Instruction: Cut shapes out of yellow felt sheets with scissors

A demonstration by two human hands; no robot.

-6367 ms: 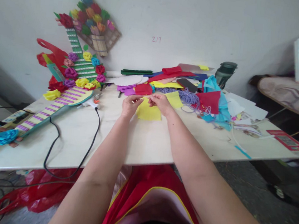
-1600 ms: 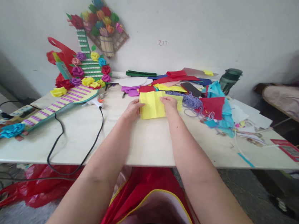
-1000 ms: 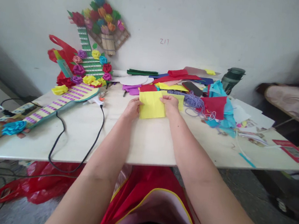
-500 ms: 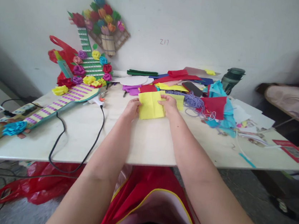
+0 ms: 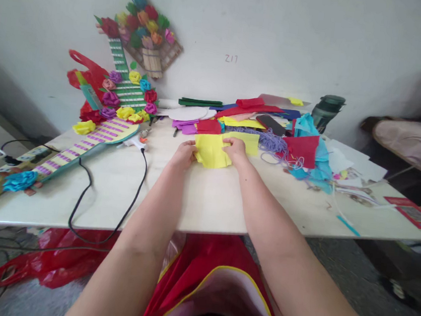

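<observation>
A yellow paper sheet (image 5: 211,153) lies on the pale table (image 5: 198,202), a little crumpled between my hands. My left hand (image 5: 183,154) grips its left edge with fingers curled. At the sheet's upper right, my right hand (image 5: 234,149) pinches the paper. A second yellow piece (image 5: 249,142) lies just behind my right hand.
Behind the hands sits a heap of coloured paper (image 5: 238,111), purple string (image 5: 269,140) and red and blue scraps (image 5: 306,149). A paper-flower guitar craft (image 5: 91,137) and a black cord (image 5: 131,189) lie to the left. A dark bottle (image 5: 326,110) stands at the back.
The yellow sheet, held up flat a moment ago, has come lower and bunched up as my two hands drew closer together.
</observation>
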